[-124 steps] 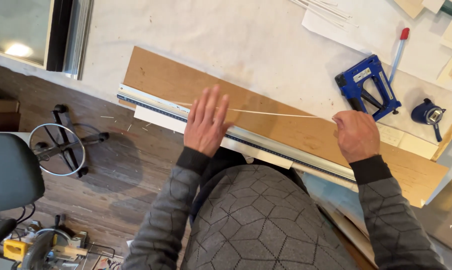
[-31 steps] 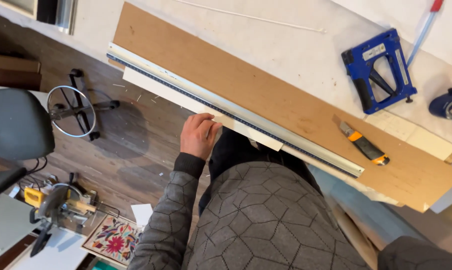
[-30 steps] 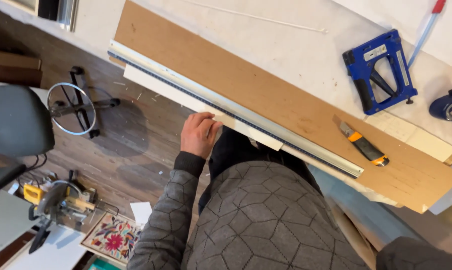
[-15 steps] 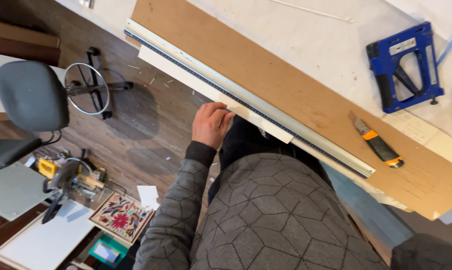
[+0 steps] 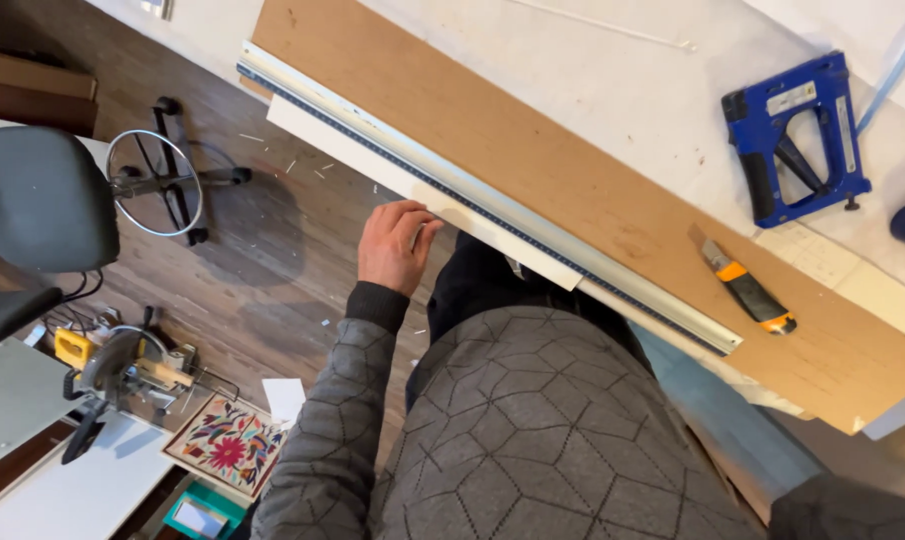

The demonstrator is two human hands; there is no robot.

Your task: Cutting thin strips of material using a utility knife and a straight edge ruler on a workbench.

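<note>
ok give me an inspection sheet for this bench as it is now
surface: table under a pale cover, brown board lying along its edge
job's things: metal ruler on the board; white strip under the ruler, sticking out over the floor
clutter: knife on the board, blue stapler, thin white sliver, paper sheets
grips: left hand curled on the white strip's edge; right hand out of view, only a sleeve at the corner
cables: black leads on the floor beside the saw
surroundings: wood floor, grey chair, mitre saw, patterned mat
</note>
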